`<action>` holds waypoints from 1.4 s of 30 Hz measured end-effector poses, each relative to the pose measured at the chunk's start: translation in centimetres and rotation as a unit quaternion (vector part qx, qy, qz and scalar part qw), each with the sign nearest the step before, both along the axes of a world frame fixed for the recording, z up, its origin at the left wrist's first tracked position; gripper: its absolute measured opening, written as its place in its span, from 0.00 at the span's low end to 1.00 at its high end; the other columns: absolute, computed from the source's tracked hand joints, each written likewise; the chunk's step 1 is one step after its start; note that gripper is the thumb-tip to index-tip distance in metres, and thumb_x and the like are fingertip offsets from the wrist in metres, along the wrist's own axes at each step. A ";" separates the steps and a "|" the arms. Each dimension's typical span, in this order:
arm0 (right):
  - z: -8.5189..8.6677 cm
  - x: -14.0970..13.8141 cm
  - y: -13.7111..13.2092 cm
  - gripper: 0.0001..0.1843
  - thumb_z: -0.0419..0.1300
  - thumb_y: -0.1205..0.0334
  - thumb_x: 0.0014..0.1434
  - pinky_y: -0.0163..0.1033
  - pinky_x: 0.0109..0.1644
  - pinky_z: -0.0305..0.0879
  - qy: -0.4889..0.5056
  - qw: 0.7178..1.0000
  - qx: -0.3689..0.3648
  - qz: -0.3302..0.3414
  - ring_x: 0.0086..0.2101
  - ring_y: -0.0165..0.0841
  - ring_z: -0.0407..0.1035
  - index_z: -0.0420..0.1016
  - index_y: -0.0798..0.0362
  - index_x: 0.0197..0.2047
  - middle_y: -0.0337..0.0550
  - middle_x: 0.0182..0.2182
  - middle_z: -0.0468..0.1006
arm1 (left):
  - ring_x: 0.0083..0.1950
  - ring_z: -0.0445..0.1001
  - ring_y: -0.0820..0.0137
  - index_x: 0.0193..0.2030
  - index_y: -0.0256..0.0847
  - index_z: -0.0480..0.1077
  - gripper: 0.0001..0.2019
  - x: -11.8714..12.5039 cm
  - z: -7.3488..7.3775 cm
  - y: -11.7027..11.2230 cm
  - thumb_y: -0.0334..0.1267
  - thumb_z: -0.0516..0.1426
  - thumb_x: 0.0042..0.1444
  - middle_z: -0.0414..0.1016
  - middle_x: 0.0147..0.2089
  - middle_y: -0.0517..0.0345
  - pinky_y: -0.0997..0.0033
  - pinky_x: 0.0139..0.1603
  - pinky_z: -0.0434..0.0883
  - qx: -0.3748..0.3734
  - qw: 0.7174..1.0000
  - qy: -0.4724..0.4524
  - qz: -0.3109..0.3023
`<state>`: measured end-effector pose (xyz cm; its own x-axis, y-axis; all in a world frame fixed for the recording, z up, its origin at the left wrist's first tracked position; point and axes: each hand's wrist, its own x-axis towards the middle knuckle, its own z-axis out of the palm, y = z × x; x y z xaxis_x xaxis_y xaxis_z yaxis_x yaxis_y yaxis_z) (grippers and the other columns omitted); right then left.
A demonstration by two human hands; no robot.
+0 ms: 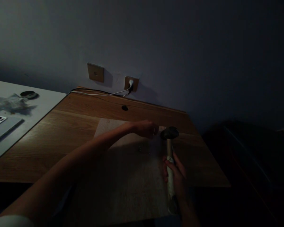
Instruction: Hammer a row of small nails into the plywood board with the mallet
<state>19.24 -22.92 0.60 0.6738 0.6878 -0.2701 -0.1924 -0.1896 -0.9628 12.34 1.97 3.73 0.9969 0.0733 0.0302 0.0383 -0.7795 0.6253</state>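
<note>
My right hand [176, 171] is wrapped round the handle of a hammer [170, 181]. The dark hammer head points away from me, over the right edge of a pale wooden board [123, 176]. My left hand [145, 128] reaches across the board's far part with its fingers closed. A thin bright line shows at those fingers, but what they hold, if anything, is too small to name. The hammer head is just to the right of that hand, apart from it. Several tiny shiny bits [139, 148] lie on the board, too dim to identify.
The board lies on a brown wooden desk [49, 135] against a wall. Cables run along the desk's back to a wall socket [132, 84]. At left, a white table [44, 97] bears a crumpled clear plastic bag [14, 103], a round dark object [28, 94] and a grey flat object [4, 130].
</note>
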 end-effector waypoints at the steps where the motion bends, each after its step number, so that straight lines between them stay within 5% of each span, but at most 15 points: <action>1: 0.0 0.0 0.0 0.21 0.69 0.48 0.51 0.28 0.15 0.54 -0.002 1.000 -0.001 0.000 0.14 0.24 0.56 0.75 0.50 0.43 0.29 0.16 0.66 | 0.40 0.78 0.71 0.42 0.41 0.75 0.12 -0.6 0.5 0.1 0.26 0.64 0.50 0.81 0.39 0.62 0.77 0.40 0.68 0.008 0.999 0.030 -0.037; 7: 0.1 -0.1 0.0 0.20 0.68 0.48 0.51 0.28 0.15 0.55 -0.009 1.000 -0.012 0.006 0.14 0.25 0.55 0.74 0.50 0.43 0.29 0.15 0.65 | 0.36 0.73 0.71 0.32 0.42 0.76 0.10 -1.7 0.4 -0.3 0.30 0.70 0.43 0.80 0.36 0.62 0.76 0.38 0.64 0.094 0.986 0.093 -0.099; 15: 0.9 -0.3 0.2 0.19 0.69 0.48 0.50 0.28 0.14 0.51 -0.011 1.000 -0.024 0.011 0.13 0.25 0.55 0.74 0.50 0.41 0.29 0.15 0.65 | 0.27 0.69 0.72 0.22 0.45 0.74 0.13 -1.6 -0.5 0.3 0.23 0.69 0.36 0.75 0.22 0.68 0.75 0.30 0.61 0.039 0.995 0.064 -0.059; 18: 0.5 -0.1 0.1 0.21 0.70 0.48 0.50 0.28 0.15 0.52 -0.006 1.000 -0.014 0.003 0.14 0.25 0.56 0.75 0.50 0.43 0.29 0.15 0.66 | 0.26 0.70 0.73 0.26 0.47 0.77 0.15 -2.1 0.2 0.6 0.21 0.67 0.35 0.76 0.23 0.70 0.76 0.30 0.61 0.008 0.996 0.062 -0.057; 23: -0.2 0.2 -0.2 0.19 0.69 0.48 0.52 0.29 0.15 0.54 0.004 1.000 -0.017 0.000 0.14 0.25 0.57 0.77 0.50 0.43 0.30 0.16 0.67 | 0.32 0.75 0.75 0.41 0.45 0.80 0.16 -1.8 0.9 1.1 0.22 0.61 0.49 0.81 0.32 0.65 0.78 0.34 0.64 0.001 0.999 0.022 -0.047; 30: 0.3 -0.1 0.0 0.21 0.70 0.49 0.50 0.30 0.14 0.54 0.002 1.000 -0.030 -0.010 0.14 0.25 0.56 0.78 0.51 0.45 0.30 0.16 0.67 | 0.38 0.78 0.72 0.44 0.40 0.79 0.10 -0.2 -2.4 0.9 0.28 0.59 0.57 0.82 0.39 0.59 0.77 0.41 0.68 -0.009 0.988 -0.120 0.100; 34: 0.3 0.0 -0.1 0.21 0.70 0.50 0.50 0.29 0.15 0.55 0.003 1.000 -0.024 -0.008 0.15 0.25 0.57 0.77 0.50 0.45 0.31 0.18 0.68 | 0.38 0.78 0.72 0.41 0.39 0.79 0.10 -0.1 -4.0 0.8 0.27 0.58 0.56 0.82 0.39 0.59 0.78 0.40 0.68 -0.017 0.988 -0.120 0.094; 42: 0.1 0.1 -0.2 0.17 0.68 0.49 0.52 0.29 0.15 0.55 -0.004 1.000 -0.025 0.006 0.14 0.25 0.57 0.77 0.49 0.42 0.30 0.16 0.66 | 0.40 0.79 0.71 0.42 0.40 0.79 0.10 -0.3 -4.8 0.7 0.27 0.59 0.57 0.82 0.40 0.59 0.77 0.42 0.69 -0.015 0.986 -0.140 0.088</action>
